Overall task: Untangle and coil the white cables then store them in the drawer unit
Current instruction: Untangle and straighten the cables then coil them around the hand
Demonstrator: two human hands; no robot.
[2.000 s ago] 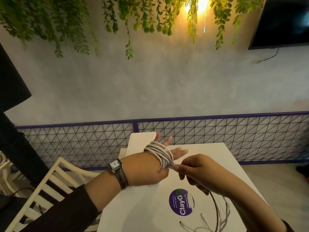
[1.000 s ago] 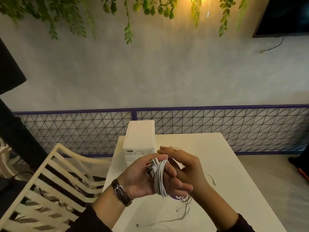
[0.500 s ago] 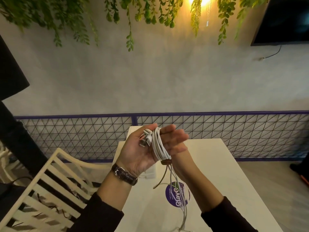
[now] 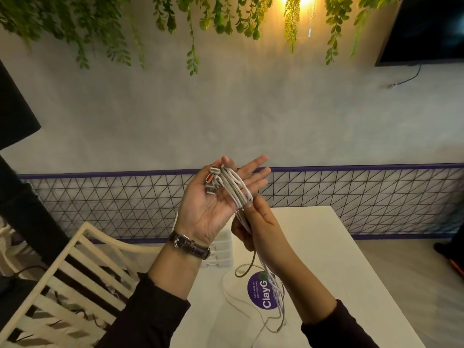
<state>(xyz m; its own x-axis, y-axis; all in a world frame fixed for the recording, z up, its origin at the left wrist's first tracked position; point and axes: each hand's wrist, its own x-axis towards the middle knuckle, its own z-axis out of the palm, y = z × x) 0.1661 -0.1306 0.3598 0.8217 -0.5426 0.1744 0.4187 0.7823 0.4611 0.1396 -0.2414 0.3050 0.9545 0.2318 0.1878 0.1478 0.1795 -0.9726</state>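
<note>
My left hand is raised palm up with its fingers straight. A coil of white cables is wound round those fingers, and several plugs lie at the base of the thumb. Just below, my right hand grips the strands that hang from the coil. Loose cable ends trail down onto the white table. The white drawer unit stands on the table behind my left wrist, mostly hidden.
A purple round sticker lies on the table under the loose ends. A cream slatted chair stands to the left. A wire mesh fence runs behind the table, with a dark screen high on the wall.
My left hand turned palm up and rose with the coil. My right hand moved under it onto the hanging strands. Little has shifted in the last half second.
</note>
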